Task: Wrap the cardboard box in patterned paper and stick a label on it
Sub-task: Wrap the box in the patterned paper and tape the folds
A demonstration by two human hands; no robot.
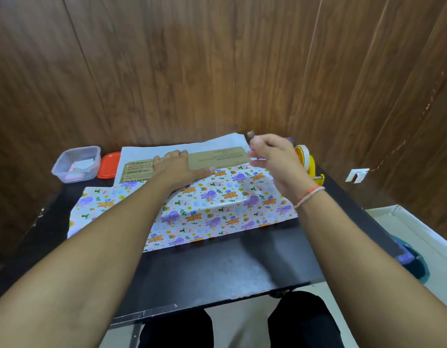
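The brown cardboard box (pixel 217 158) lies flat on the patterned paper (pixel 217 204), printed with bears and elephants. The paper's near side is folded up over the box, and its white underside (pixel 182 148) shows behind the box. My left hand (pixel 177 167) presses flat on the folded paper's edge on top of the box. My right hand (pixel 272 156) hovers blurred over the box's right end, its fingers pinching what looks like a short strip of clear tape (pixel 257 158).
A yellow tape dispenser (pixel 310 164) stands just right of my right hand. At the back left are a clear plastic container (pixel 76 164) holding small papers and an orange lid (pixel 109 164). All sit on a black table (pixel 217 267) against a wooden wall.
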